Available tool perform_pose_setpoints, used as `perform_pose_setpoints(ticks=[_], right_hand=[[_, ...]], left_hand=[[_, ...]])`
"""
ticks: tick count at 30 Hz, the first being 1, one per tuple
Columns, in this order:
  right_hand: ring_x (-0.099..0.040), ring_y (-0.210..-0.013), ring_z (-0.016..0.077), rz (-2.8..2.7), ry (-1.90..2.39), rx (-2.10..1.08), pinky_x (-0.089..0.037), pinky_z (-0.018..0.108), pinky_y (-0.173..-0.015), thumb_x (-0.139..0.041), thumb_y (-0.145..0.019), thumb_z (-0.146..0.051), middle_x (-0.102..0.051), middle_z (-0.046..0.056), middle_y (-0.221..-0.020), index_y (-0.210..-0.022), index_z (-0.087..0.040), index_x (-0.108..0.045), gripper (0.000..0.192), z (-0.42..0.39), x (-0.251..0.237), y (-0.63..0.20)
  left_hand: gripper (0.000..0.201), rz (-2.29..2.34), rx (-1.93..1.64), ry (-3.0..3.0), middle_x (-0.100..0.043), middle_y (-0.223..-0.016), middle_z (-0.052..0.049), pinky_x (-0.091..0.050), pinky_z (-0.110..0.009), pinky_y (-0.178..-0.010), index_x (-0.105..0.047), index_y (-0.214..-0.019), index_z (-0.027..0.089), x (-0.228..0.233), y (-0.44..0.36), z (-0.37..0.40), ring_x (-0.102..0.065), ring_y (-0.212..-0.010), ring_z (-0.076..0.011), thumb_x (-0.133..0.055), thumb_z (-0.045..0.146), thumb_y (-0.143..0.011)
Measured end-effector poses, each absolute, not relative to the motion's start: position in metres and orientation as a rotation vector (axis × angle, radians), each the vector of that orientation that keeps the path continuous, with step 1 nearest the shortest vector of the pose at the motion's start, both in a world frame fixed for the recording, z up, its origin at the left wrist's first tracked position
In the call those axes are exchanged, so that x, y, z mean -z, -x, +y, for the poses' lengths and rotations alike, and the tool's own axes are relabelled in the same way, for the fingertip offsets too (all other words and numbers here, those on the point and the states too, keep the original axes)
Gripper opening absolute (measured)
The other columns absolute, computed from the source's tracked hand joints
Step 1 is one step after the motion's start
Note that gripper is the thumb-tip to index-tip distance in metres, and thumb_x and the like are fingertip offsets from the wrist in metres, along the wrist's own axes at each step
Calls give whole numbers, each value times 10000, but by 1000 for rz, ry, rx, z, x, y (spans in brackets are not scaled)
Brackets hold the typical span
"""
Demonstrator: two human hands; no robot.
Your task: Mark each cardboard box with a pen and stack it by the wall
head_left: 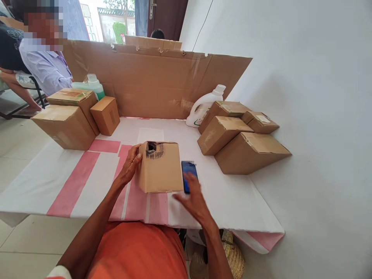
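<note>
A: At the table's near edge, both forearms reach forward from an orange shirt. Left arm angles inward, wrist bent; right arm comes in low, palm down.

B: Surface?

A: White table cover with pink stripes, a cardboard screen standing behind it, white wall at right. Stacked cartons and a white jug on the right; more cartons and a green bottle on the left. Another person's sleeve shows at far left.

B: Hands?

A: Left hand loosely curled, grasping the left side of the cardboard box, which stands mid-table, its top marked black. Right hand flat, fingers spread, holding nothing, fingertips touching a blue phone lying just beside the box.
</note>
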State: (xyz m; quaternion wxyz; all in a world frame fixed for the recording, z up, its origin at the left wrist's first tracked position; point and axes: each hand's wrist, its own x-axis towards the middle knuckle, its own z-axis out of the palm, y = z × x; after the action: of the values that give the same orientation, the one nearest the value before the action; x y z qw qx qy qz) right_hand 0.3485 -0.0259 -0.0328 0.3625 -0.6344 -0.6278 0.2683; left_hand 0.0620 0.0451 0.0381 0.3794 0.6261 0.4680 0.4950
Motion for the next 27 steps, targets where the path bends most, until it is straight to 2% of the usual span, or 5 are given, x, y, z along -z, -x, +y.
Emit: perform_pose_setpoints(ticks=[6, 9, 14, 18, 27], right_hand=[[-634, -1316, 351, -1351, 1279, -1176, -538, 506, -1081, -750, -846, -649, -669, 164, -1439, -1422, -207, -589, 744, -22, 9, -277], [-687, -1228, 369, -1291, 1248, -1233, -570, 493, -1012, -693, -878, -717, -737, 175, -1341, -1313, -180, -658, 691, -14, -11, -276], [-566, -1437, 381, -1326, 1305, -1237, -498, 536, -1137, -556, -938, -807, -631, 162, -1543, -1468, -227, -602, 787, -12, -38, -288], [-405, -1580, 337, -1237, 1318, -1344, -348, 539, -1279, -512, -929, -860, -497, 101, -1677, -1573, -296, -534, 857, -10, -35, -279], [-670, -1252, 339, -1124, 1064, -1646, -580, 541, -1004, -700, -771, -884, -519, 187, -1589, -1667, -315, -345, 1120, -48, 19, -291]], left_hand=[[636, 1313, -1118, -1503, -618, -872, -28, -496, -391, -840, -581, -896, 213, -2, -57, 49, -557, -842, -221, -368, 806, -984], [596, 1354, -1080, -1482, -596, -809, -10, -485, -358, -757, -626, -916, 202, -7, -44, 23, -557, -776, -205, -456, 770, -975], [747, 1488, -1022, -1395, -702, -1176, -76, -538, -347, -822, -433, -1593, 276, -40, -24, -32, -698, -979, -229, -530, 696, -983], [750, 1560, -1015, -1419, -647, -1432, -127, -509, -445, -1084, -495, -1582, 262, -38, -17, -54, -620, -1311, -300, -395, 739, -1012], [903, 1550, -1031, -1338, -362, -1751, -124, -259, -540, -1334, -358, -1675, 237, 15, -11, -66, -362, -1607, -329, -362, 811, -979]])
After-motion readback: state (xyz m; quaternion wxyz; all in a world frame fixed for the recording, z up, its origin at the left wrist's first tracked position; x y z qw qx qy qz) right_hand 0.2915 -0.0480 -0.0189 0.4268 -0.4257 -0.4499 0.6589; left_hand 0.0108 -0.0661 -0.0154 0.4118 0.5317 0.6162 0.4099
